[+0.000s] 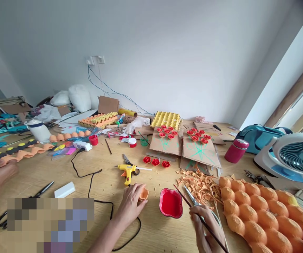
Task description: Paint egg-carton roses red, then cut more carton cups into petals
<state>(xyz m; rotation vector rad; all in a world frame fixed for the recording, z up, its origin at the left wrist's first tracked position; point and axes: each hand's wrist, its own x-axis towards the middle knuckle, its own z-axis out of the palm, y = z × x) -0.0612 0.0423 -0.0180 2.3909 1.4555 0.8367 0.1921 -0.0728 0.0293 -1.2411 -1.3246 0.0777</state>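
My left hand (130,204) pinches a small unpainted orange egg-carton flower (143,194) between thumb and fingers, just above the table. In my right hand (206,226) is a thin dark paintbrush (187,202), its tip pointing up and left near the rim of a bowl of red paint (171,203). The bowl stands between both hands. Partly under my right hand lie scissors (193,195). Beyond my left hand rest a yellow glue gun (127,171) and three red-painted flowers (155,162).
Orange egg-carton sheet (262,214) fills the front right beside carton scraps (200,184). Behind are cardboard panels (200,151) with red flowers. A pink flask (236,151) and fan (296,158) stand right. A black cord (90,184) crosses the table. Another person's hand (2,172) is left.
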